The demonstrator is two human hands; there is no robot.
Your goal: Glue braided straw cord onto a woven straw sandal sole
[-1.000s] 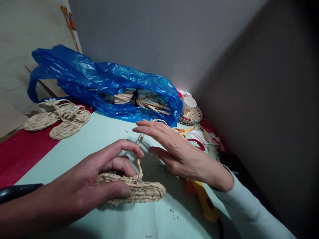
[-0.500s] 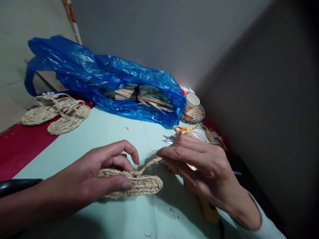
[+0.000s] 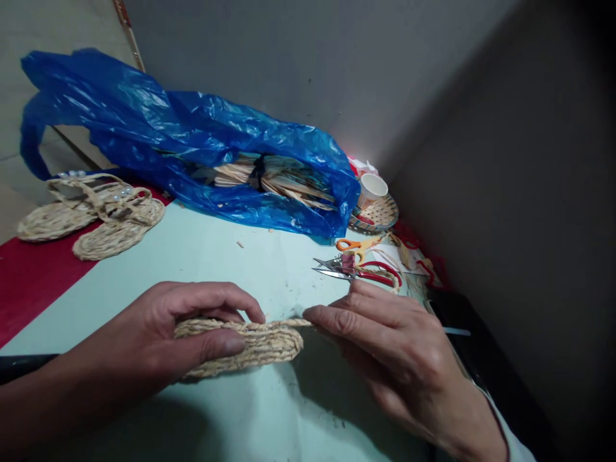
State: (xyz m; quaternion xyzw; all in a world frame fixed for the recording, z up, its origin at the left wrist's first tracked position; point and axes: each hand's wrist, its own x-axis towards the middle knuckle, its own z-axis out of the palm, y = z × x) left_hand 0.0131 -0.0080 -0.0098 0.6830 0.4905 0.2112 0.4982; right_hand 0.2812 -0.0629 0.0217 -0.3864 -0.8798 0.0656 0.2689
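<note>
My left hand is closed around a woven straw sole, thumb on its near face and fingers over its upper edge. A thin straw braid runs along that edge and out past the sole's rounded right end. Its far part is pinched between the thumb and fingertips of my right hand, which cover the braid's end. Just beyond the right hand lie red-handled scissors, blades pointing left.
At the back, a blue plastic bag holds a tied straw bundle. Finished woven sandals sit at left. Orange-handled scissors, a paper cup and a woven basket are at back right.
The braid has gone from slanting up off the sole to lying nearly level along its edge. My right hand has dropped slightly, uncovering the red-handled scissors. The view has shifted a little.
</note>
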